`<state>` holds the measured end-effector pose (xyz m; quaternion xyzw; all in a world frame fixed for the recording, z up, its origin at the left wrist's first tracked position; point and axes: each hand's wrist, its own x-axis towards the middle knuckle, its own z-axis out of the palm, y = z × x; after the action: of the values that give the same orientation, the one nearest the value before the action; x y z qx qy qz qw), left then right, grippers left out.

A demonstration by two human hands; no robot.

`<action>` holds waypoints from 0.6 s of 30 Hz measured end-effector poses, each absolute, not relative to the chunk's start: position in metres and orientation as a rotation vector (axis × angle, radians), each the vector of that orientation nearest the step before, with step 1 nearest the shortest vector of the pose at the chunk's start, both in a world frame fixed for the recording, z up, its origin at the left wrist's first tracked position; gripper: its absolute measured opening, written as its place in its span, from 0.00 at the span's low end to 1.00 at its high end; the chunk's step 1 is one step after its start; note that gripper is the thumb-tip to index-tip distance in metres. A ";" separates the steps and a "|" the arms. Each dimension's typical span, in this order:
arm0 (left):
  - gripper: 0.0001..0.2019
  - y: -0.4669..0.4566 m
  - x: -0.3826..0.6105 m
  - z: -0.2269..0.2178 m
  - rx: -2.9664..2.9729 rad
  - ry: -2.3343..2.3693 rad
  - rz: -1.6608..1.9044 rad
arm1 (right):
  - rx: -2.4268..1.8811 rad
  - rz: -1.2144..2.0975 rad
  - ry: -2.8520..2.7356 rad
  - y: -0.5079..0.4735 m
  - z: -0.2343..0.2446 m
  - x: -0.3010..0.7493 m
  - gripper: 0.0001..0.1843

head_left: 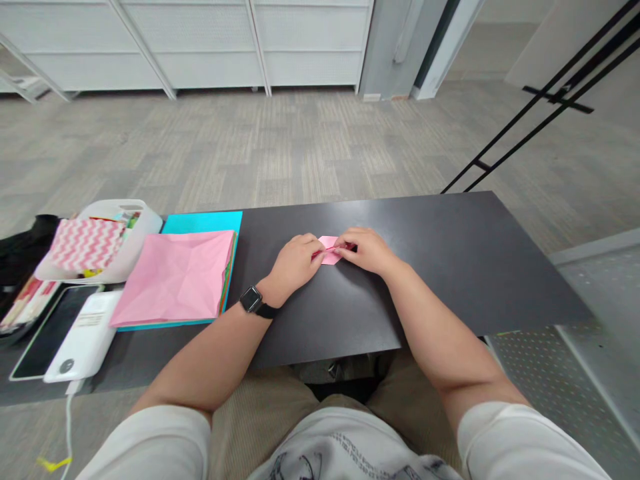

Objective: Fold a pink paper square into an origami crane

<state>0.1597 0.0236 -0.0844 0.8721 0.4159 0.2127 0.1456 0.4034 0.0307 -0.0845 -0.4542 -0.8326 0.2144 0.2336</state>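
A small folded piece of pink paper (329, 251) lies on the dark table (450, 267) between my two hands. My left hand (293, 263), with a black watch on the wrist, has its fingers closed and pinches the paper's left edge. My right hand (367, 250) is closed on the paper's right edge and presses it down onto the table. Much of the paper is hidden under my fingers.
A stack of coloured sheets (180, 277) topped by a creased pink one lies to the left. Further left stand a white tray (100, 243) with patterned paper, a phone (50, 330) and a white power bank (83, 337). Carpeted floor lies beyond the table.
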 end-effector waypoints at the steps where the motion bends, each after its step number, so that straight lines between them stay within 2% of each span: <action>1: 0.09 0.023 0.160 -0.085 2.517 1.205 0.610 | -1.240 0.586 -2.295 0.030 -0.085 0.403 0.02; 7: 0.08 0.020 0.161 -0.080 2.587 1.257 0.480 | -1.259 0.532 -2.370 0.029 -0.085 0.402 0.04; 18: 0.15 0.010 0.164 -0.069 2.642 1.198 0.352 | -1.176 0.644 -2.482 0.023 -0.079 0.402 0.07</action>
<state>0.1643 0.0103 -0.0695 0.8986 0.4076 0.1196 0.1095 0.4024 0.0232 -0.0791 -0.4116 -0.8686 0.2254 0.1594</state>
